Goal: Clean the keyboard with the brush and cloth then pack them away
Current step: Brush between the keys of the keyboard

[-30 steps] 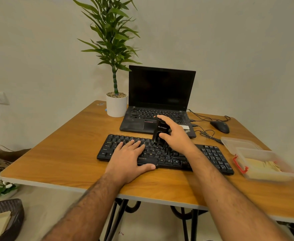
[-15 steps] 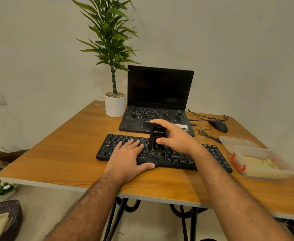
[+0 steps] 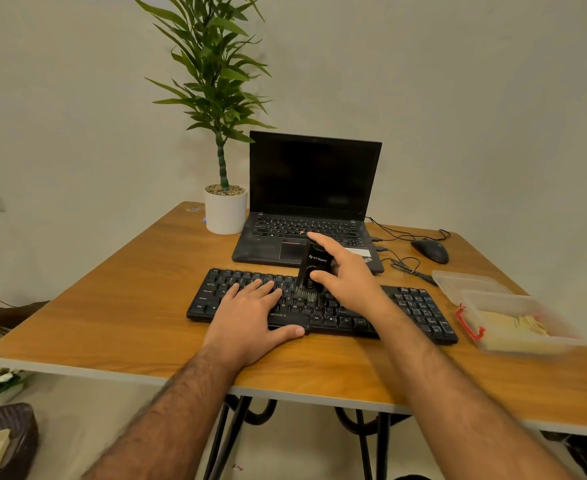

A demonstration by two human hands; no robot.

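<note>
Wooden table (image 3: 119,306) against a plain wall: keyboard (image 3: 420,306) lies left-right across it. Left hand (image 3: 250,317) rests flat, pinning the left half; right hand (image 3: 351,278) grips the upright brush (image 3: 314,266), bristles down mid-board, so 1 sideways sweep looks next.

Black keyboard (image 3: 417,306), black brush (image 3: 314,268)

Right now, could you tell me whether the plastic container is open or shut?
Open: the plastic container shows yellow cloth inside; its lid lies behind it.
</note>
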